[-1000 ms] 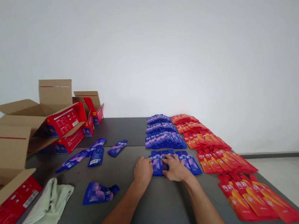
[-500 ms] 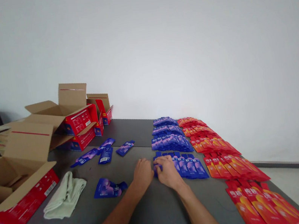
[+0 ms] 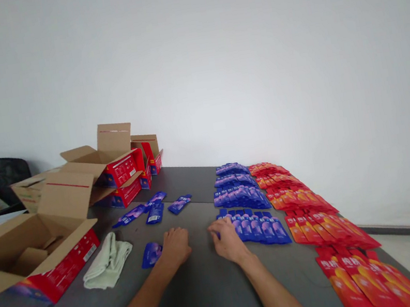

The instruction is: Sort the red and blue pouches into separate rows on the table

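Observation:
My left hand (image 3: 177, 246) is low over the dark table with its back up, covering the spout end of a loose blue pouch (image 3: 151, 255). Its fingers bend down out of sight, so I cannot tell if they grip the pouch. At the left end of the nearest row of blue spouted pouches (image 3: 255, 226), my right hand (image 3: 227, 239) has its fingers curled, with a bit of blue between thumb and forefinger. The pouches in that row overlap side by side, lying flat. Several more loose blue pouches (image 3: 155, 213) are scattered farther back on the left.
Red-and-orange pouches (image 3: 353, 275) lie in rows along the right edge. Behind the near blue row are more blue rows (image 3: 239, 197). An open carton (image 3: 66, 265), stacked red cartons (image 3: 123, 169) and a folded pale cloth (image 3: 107, 261) are on the left. Black chairs (image 3: 8, 176) stand beyond.
My left hand has left the blue row and moved left to the loose pouch. My right hand stays at the row's left end. The view has shifted slightly left.

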Tool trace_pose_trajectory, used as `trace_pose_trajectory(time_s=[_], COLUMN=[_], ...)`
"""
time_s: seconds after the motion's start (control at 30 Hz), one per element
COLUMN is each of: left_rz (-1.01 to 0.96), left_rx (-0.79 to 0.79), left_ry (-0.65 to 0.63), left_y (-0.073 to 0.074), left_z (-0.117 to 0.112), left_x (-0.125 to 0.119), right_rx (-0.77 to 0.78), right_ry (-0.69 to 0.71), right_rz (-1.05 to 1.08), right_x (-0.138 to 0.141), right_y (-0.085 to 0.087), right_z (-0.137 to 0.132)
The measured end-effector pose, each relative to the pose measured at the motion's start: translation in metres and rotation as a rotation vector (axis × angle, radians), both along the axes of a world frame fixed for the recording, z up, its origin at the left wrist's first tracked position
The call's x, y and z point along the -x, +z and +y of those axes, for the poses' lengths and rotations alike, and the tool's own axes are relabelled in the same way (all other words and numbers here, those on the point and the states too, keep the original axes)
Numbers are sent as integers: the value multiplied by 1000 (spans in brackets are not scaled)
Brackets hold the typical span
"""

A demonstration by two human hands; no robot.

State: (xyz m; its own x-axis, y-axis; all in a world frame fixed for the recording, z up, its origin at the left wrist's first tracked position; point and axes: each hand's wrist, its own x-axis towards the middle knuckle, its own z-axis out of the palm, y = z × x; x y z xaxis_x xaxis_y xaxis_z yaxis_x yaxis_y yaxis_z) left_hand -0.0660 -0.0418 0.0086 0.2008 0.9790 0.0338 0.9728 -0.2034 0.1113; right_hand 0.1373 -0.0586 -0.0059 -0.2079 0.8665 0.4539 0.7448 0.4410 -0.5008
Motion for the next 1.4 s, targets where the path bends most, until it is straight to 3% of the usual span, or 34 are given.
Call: trace_pose_trajectory(time_s=[0.17,0.3,0.47,0.73,1.07,1.23,1.4], left_rz=[-225,-571,-961,-1373,-1632,-1400,-1282], left_rx=[1,-71,-62,48,310,276,233], left_ry=[-20,-100,-147,-48,-96,-93,-118], left_y=[-8,-2,5,-12,-7,-9,-5], left_z=[18,42,69,73,68,60,59], left_x=[-6,-19,-37,-61,-49,-53,-54], right_rx=[-2,19,162,316,394,302,342], right_ry=[11,6,34,-52,-14,-95,-91], right_rz=[67,174,371,514,677,670,666], right_x=[0,1,8,4,-5,-9,-11], right_y=[-2,3,8,-7,5,5,7], right_z=[0,0,0,10,9,11,12])
